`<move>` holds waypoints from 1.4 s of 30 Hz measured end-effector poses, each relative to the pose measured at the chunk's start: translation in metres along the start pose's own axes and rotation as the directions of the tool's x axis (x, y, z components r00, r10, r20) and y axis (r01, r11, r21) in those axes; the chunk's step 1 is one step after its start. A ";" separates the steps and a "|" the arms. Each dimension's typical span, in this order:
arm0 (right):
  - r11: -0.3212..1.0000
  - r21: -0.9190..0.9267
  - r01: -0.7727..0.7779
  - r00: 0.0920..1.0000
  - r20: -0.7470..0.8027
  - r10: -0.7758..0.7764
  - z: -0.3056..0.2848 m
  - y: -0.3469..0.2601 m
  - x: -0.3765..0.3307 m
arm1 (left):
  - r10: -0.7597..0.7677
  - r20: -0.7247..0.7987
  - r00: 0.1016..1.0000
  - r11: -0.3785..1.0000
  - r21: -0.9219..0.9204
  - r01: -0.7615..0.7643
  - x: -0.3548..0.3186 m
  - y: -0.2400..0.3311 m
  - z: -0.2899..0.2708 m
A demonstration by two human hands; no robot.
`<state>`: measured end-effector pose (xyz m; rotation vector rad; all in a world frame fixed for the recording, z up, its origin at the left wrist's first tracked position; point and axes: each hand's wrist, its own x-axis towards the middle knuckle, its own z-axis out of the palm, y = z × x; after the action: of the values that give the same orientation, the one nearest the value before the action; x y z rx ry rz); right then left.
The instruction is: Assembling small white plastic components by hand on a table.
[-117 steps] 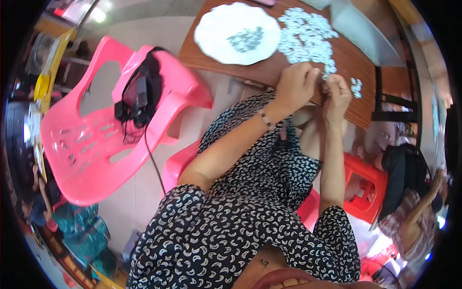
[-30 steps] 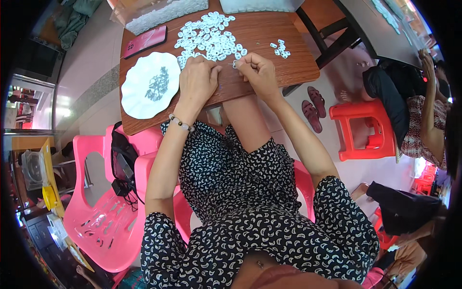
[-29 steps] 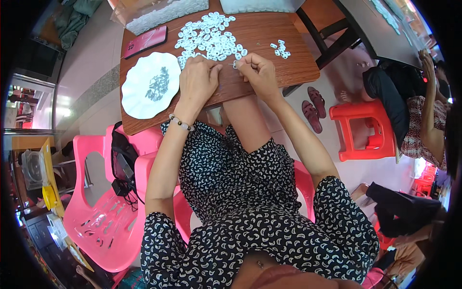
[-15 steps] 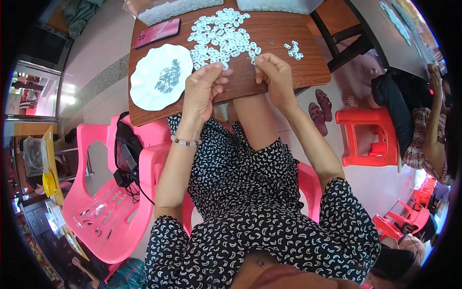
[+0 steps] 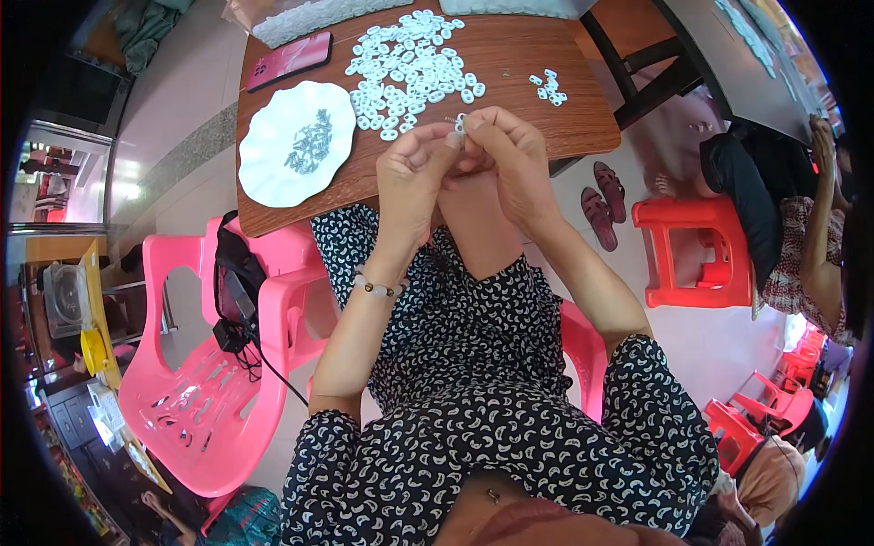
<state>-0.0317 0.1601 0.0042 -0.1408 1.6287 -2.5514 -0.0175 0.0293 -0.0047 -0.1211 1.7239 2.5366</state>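
Fingertips of my left hand [image 5: 414, 177] are closed in a pinch on a small white plastic piece [image 5: 460, 126]. My right hand [image 5: 514, 164] meets it there, thumb and forefinger pressed together; a thin metallic bit shows at the fingertips, too small to name. Both hands are above the near edge of the brown table [image 5: 510, 109]. Beyond them lies a spread heap of similar white oval pieces with holes [image 5: 414, 68]. To the left, a white scalloped plate [image 5: 259, 155] holds a pile of tiny grey metal parts [image 5: 311, 143].
A few white pieces [image 5: 548, 88] lie apart on the table's right. A pink phone [image 5: 289, 62] rests behind the plate. Clear containers of white pieces [image 5: 328, 20] stand at the back. Pink chair [image 5: 205, 400] left, red stool [image 5: 696, 250] right, sandals [image 5: 599, 217] on the floor.
My two hands have come together from a gap apart, the left moving right and the right slightly left. The white piece is now between both hands' fingertips.
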 end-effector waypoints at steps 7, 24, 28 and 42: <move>1.000 -0.028 0.005 1.000 0.003 -0.005 0.002 -0.005 -0.002 | -0.016 -0.009 1.000 0.999 0.043 0.016 -0.007 -0.009 0.001; 0.993 -0.121 0.016 1.000 0.004 -0.015 0.003 -0.020 -0.006 | -0.324 0.066 0.944 0.914 -0.238 0.330 -0.014 -0.003 -0.022; 0.967 -0.253 0.015 1.000 0.012 -0.013 -0.010 -0.016 -0.009 | -0.364 0.052 0.930 0.873 -0.328 0.360 -0.015 0.005 -0.017; 0.935 -0.345 0.081 0.996 -0.008 -0.090 -0.019 -0.018 -0.017 | -0.358 0.099 0.928 0.835 -0.411 0.366 -0.013 -0.001 -0.006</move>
<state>-0.0181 0.1874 0.0118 -0.2153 2.1105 -2.3068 -0.0039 0.0240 -0.0068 -0.4057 0.9886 2.5502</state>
